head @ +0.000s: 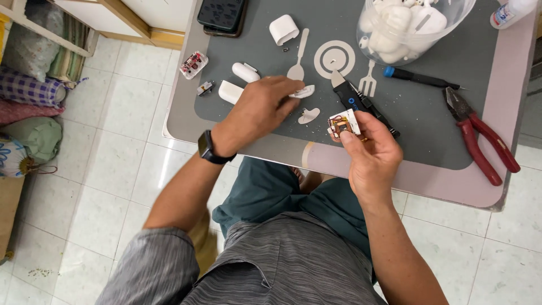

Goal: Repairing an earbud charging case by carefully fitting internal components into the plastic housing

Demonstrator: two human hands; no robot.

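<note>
View from above a small table covered by a grey mat. The right hand is raised just over the near edge of the mat and pinches a small white module with exposed orange and red internals; the thumb lies across its lower side and the fingers curl behind it, so the piece projects up and to the left from the fingertips, its open face toward the camera. The left hand, with a black watch at the wrist, rests palm down on the mat, its fingertips closed lightly on a small white shell fragment; the fragment emerges to the right of the fingers and appears to lie on the mat. A second white fragment lies free between the two hands. Just beside the module, a black pry tool lies diagonally on the mat. White casings sit left of the left hand, a small circuit board farther left. Red-handled pliers lie at the right, a clear container of white parts at the top, and a dark phone at the upper left.
</note>
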